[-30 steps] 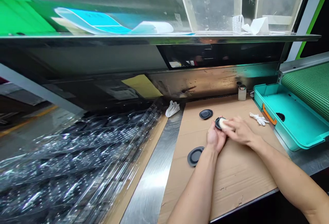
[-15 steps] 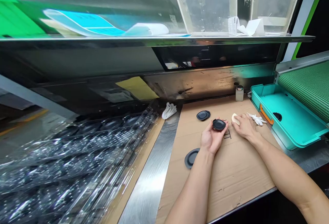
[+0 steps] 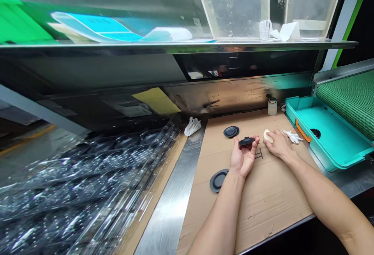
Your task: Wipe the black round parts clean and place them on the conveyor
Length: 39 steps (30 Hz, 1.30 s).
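Observation:
My left hand [image 3: 242, 162] is closed around the rim of a black round plastic part [image 3: 246, 142], palm upward, a little above the cardboard sheet [image 3: 271, 196]. The part is tilted almost edge-on. On the sheet to the right, my right hand [image 3: 279, 145] has its fingers over a cream-coloured pad [image 3: 267, 135], whose left side shows. A white glove [image 3: 293, 137] lies just beyond that hand. Two more black round parts rest on the cardboard: a part behind my left hand [image 3: 231, 131] and a flatter part [image 3: 218, 181] partly covered by my left forearm.
A teal tray [image 3: 347, 138] with an orange handle and a black piece inside stands right, beside a green conveyor belt [image 3: 350, 95]. A small bottle [image 3: 272, 107] stands at the back. Clear plastic trays of dark parts [image 3: 87, 188] fill the left. A metal shelf [image 3: 175, 47] overhangs the table.
My left hand has turned the black part from showing its round face to nearly edge-on. My right hand stays in place on the pad.

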Available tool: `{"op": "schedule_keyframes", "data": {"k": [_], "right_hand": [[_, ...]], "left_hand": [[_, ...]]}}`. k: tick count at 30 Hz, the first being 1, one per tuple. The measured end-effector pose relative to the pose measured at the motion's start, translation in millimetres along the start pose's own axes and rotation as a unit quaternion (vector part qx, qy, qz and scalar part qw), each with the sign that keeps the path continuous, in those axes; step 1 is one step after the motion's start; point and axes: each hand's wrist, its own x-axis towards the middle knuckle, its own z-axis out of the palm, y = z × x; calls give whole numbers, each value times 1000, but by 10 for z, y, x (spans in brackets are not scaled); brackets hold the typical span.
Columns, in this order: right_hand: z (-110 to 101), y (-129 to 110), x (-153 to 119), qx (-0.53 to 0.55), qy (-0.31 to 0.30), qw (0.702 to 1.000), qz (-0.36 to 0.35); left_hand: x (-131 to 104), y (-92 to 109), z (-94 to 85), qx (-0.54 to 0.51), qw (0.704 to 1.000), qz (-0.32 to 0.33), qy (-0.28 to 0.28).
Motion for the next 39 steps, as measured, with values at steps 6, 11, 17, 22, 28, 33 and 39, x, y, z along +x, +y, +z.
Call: {"op": "schedule_keyframes", "data": {"k": [6, 11, 17, 22, 28, 33, 39], "right_hand": [[4, 17, 6, 5, -5, 1000, -9], [14, 22, 4, 3, 4, 1000, -9], [2, 16, -1, 5, 2, 1000, -5], [12, 14, 4, 6, -4, 1000, -7], [-6, 11, -2, 4, -6, 1000, -3], [10, 22, -1, 8, 3, 1000, -9], [-21, 9, -1, 10, -15, 1000, 5]], "left_hand": [[59, -145, -75, 237, 959, 157, 3], [-25, -253, -102, 394, 844, 362, 27], [-47, -302, -45, 341, 883, 323, 19], [-1, -253, -32, 247, 962, 118, -16], [-87, -115, 20, 145, 989, -15, -34], [-50, -154, -3, 172, 984, 32, -44], [-90, -377, -33, 341, 880, 331, -25]]}}
